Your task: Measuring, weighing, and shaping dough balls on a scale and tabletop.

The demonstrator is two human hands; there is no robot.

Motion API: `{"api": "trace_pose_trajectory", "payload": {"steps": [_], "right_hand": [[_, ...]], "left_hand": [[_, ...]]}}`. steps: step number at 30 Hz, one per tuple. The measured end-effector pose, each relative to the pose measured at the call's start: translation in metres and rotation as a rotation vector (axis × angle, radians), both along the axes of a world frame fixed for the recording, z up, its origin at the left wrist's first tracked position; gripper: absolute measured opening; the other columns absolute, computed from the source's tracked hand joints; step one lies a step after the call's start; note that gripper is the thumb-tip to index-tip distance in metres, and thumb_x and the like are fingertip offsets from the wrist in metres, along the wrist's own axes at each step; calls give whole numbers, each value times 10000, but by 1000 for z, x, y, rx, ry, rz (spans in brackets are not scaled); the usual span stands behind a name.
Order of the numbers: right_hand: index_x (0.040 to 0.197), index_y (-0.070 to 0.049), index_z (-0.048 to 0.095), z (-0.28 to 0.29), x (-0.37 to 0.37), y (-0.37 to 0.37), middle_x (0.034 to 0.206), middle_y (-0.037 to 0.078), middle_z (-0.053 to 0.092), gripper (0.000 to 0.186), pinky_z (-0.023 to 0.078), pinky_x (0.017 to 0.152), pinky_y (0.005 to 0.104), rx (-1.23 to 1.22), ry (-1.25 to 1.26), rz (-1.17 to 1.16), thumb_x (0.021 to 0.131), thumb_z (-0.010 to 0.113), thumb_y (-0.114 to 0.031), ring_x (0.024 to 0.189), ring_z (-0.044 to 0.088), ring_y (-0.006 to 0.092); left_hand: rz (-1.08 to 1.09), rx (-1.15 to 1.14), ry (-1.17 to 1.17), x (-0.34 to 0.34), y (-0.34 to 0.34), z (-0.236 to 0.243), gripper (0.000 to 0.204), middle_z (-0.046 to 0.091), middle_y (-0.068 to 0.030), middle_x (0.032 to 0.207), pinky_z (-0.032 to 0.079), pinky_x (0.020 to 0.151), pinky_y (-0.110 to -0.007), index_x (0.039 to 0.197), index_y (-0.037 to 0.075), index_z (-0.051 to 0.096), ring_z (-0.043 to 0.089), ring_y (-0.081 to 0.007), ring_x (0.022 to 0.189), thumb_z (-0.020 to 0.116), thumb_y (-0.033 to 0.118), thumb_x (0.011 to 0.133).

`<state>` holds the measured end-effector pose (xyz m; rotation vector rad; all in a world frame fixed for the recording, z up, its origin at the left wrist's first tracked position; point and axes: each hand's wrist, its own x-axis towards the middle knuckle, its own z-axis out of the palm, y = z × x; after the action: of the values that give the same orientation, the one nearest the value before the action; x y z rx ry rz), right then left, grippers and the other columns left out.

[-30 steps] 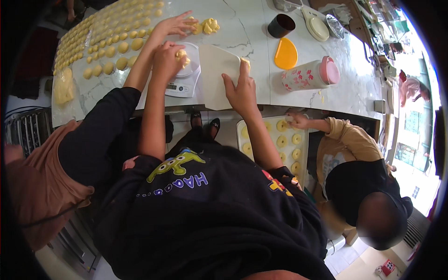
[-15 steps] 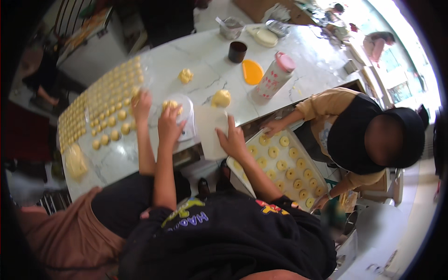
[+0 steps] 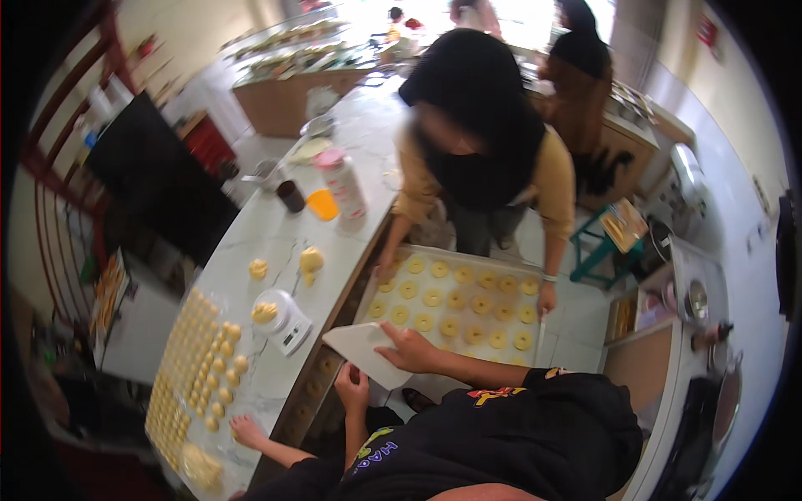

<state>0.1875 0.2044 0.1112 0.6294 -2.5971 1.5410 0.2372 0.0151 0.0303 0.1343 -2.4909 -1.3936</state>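
Note:
A flat white dough scraper [image 3: 359, 344] is gripped in my right hand [image 3: 409, 349], thumb and fingers closed on its right side. Just below its lower edge is my left hand [image 3: 352, 386], fingers drawn together; I cannot make out what they hold, if anything. On the marble table, left of both hands, a white kitchen scale [image 3: 288, 324] carries a lump of yellow dough [image 3: 265, 313]. Two more dough pieces lie beyond it, a larger one [image 3: 311, 260] and a smaller one [image 3: 257, 269]. Another person's hand [image 3: 247, 432] rests by the table's near edge.
Ahead, a co-worker in a tan top holds a large tray [image 3: 541, 334] of ring-shaped dough pieces close to my right hand. Many dough balls [image 3: 188, 367] lie in rows at left, beside bagged dough [image 3: 200, 466]. A pink-lidded bottle [image 3: 342, 185], dark cup [image 3: 291, 197] and orange scraper [image 3: 322, 204] stand farther off.
My view has swung to the right. My left hand has left the dough on the scale and come beside the white scraper. The co-worker with the tray now appears straight ahead.

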Motion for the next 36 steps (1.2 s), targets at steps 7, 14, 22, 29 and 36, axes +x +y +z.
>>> {"api": "trace_pose_trajectory", "payload": {"steps": [7,14,22,29,36], "right_hand": [[1215,-34,400,8,101,113,579,192,547,445,428,514,481,178,45,145,852,558,-237,553,562,396],[1301,-35,342,12,240,251,629,225,575,563,459,593,465,327,-97,-392,844,568,-275,636,583,415],[1266,3,388,58,384,331,754,261,591,556,447,644,483,140,-182,-1011,817,602,-248,727,580,425],[1243,9,388,15,498,319,838,289,592,551,441,689,480,-7,-188,-1250,806,618,-236,804,580,431],[1261,1,379,4,574,355,917,270,606,571,447,732,473,-58,-268,-1556,802,629,-230,864,577,431]], "left_hand": [[-411,75,139,24,86,-15,169,569,-47,679,433,564,-261,902,-22,626,529,-106,605,605,48,750],[-839,305,68,55,287,1,205,579,-34,733,444,628,-247,960,2,632,544,-116,672,620,47,760],[-1443,107,197,124,428,7,200,621,-114,741,473,639,-289,901,-19,615,617,-208,687,627,14,705],[-2042,-51,13,244,495,-16,401,601,-160,1146,438,894,-375,1174,13,554,558,-290,1093,610,85,783],[-2207,-257,-33,315,548,-3,370,653,-163,977,480,811,-370,1139,-8,567,620,-299,959,630,108,793]]}}
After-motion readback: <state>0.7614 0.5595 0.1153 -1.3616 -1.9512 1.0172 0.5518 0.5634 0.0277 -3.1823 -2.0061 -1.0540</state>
